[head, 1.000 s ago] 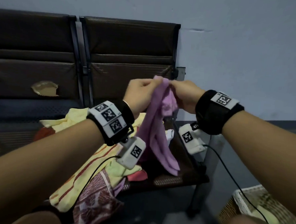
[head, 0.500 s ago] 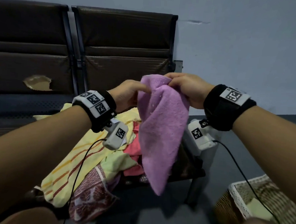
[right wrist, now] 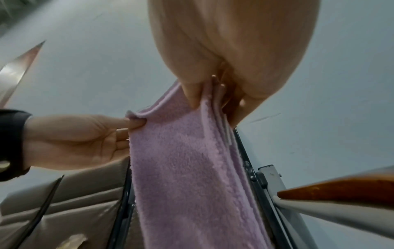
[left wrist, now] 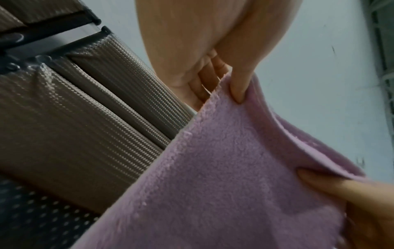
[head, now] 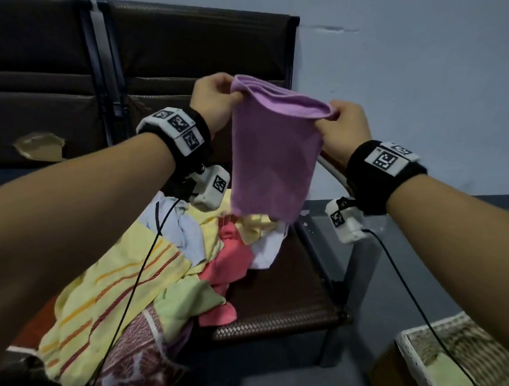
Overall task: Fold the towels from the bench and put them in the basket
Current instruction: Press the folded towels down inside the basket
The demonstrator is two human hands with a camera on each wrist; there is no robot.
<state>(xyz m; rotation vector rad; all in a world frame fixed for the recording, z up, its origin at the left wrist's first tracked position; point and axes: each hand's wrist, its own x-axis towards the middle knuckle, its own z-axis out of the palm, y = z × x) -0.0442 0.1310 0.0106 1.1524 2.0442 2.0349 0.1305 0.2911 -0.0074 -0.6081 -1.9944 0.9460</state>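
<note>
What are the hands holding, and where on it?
Left hand and right hand each pinch a top corner of the purple towel.

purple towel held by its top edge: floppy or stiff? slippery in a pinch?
Likely floppy: the purple towel sags between the left hand and right hand and hangs limp. Probably light, since fingertip pinches carry it. Its fuzzy terry pile suggests it grips rather than slips.
</note>
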